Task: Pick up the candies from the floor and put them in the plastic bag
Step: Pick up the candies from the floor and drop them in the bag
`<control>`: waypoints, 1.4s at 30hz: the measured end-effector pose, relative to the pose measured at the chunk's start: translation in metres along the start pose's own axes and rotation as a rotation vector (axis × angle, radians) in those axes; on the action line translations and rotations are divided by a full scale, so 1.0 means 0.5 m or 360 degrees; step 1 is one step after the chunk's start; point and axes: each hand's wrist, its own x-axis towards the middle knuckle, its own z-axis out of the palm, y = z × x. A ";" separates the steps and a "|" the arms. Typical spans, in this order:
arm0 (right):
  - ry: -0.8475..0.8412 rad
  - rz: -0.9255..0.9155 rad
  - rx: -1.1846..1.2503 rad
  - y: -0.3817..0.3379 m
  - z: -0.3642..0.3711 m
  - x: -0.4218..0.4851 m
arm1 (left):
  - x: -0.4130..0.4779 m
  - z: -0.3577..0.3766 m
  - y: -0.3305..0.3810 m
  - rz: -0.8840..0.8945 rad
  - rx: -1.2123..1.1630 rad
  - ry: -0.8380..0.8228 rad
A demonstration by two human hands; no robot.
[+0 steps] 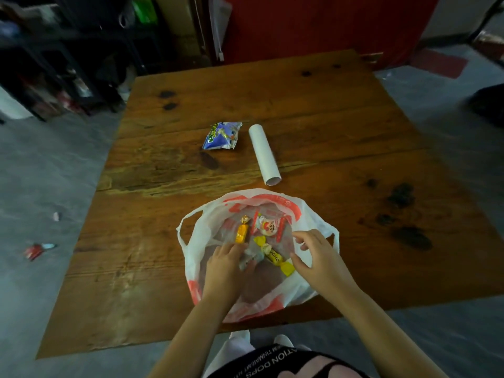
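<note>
Table (327, 118): plastic bag (196, 236) lies mouth-up at the near edge, its near rim partly hidden by the forearms. Left hand (226, 266) is inside the bag, fingers over a clear-wrapped candy (249, 259); cannot tell its grip. Right hand (317, 255) is on the bag's right side, grip wide. In the bag, yellow candy (275, 257) has its axis far-left to near-right; orange candy (242, 232) points away. On the floor at left, blurred: red candy (35, 251).

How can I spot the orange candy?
On the wooden table, find the white plastic bag with red print. Inside on its left lies the orange candy: a narrow bar with a gold twist, unlike the yellow candy and the round white candy beside it.
</note>
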 end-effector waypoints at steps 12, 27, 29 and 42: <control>-0.0172 -0.0404 0.0102 -0.108 0.060 0.038 | -0.209 -0.108 -0.095 -0.0424 0.0309 0.0440; -0.0733 -0.1263 -0.0075 -0.540 0.412 0.022 | -0.512 -0.260 -0.417 -0.1262 0.0192 0.1130; -0.0793 -0.1315 -0.0130 -0.614 0.478 0.008 | -0.537 -0.295 -0.484 -0.1302 0.0177 0.1172; -0.0984 -0.1236 -0.0299 -0.923 0.796 0.025 | -0.625 -0.452 -0.854 -0.1418 0.0043 0.1179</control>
